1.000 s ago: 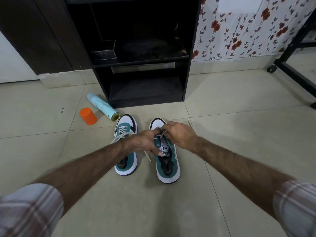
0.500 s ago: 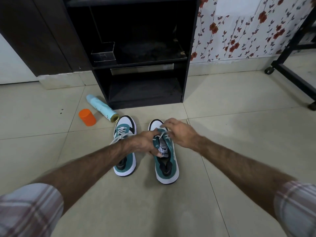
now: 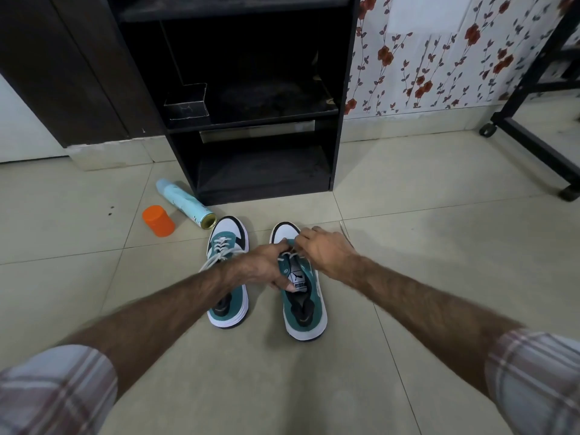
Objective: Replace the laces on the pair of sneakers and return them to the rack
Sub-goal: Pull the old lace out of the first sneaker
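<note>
A person is sitting on a tiled floor (image 3: 439, 277), both bare forearms reaching forward to a pair of teal and white sneakers lying side by side, toes pointing away toward a black rack (image 3: 337, 120). The left hand (image 3: 263, 266) is gripping the tongue and collar of the right sneaker (image 3: 306, 312), steadying it. The right hand (image 3: 324, 249) is curling over the same shoe's eyelets, seemingly pinching the white lace (image 3: 293, 255) near the toe end, though the fingertips are hidden. Both hands are meeting over this shoe, so neither has to travel. The left sneaker (image 3: 227, 246) is sitting just beside it, already laced, its loose ends trailing under the left forearm. The long axis of each shoe is running straight from the person to the rack's open lower shelf, so the return looks like a forward push. An orange cap (image 3: 158, 220) and a pale blue spray can (image 3: 185, 204) are lying to the left.
</note>
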